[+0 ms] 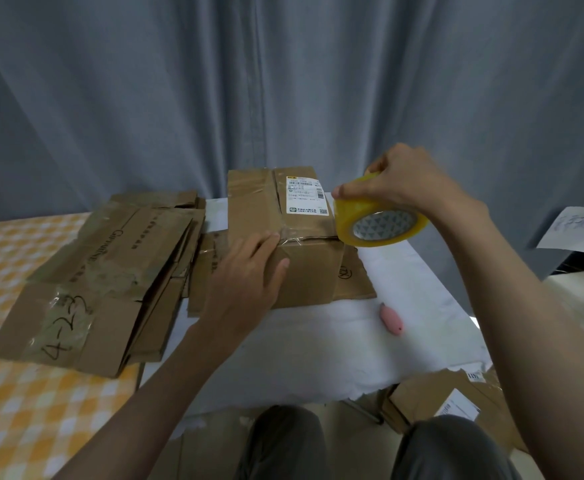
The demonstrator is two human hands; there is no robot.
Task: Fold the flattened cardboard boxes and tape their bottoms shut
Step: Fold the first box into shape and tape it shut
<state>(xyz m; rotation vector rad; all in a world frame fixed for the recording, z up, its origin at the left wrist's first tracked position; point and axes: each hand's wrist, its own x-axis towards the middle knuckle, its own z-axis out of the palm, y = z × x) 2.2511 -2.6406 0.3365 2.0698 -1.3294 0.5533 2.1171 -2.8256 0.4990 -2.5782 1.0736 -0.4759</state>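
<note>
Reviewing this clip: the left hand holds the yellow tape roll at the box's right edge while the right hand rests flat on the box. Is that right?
Not quite: the hands are swapped. In the head view the right hand grips the yellow tape roll at the right edge of the box, while the left hand rests flat on the box.

One folded cardboard box [283, 237] is counted, standing on the worktop [318, 341]. One shipping label [306, 195] is seen on the box's top. One stack of flattened boxes [110, 271] is noted left of the box; its sheets overlap and cannot be counted singly. One flattened sheet [353, 277] is seen under the box's right side. One tape roll [377, 220] is counted right of the box. One pink object [391, 320] is noted near the box's front right. Two hands are counted: left hand [245, 282], right hand [401, 178].
</note>
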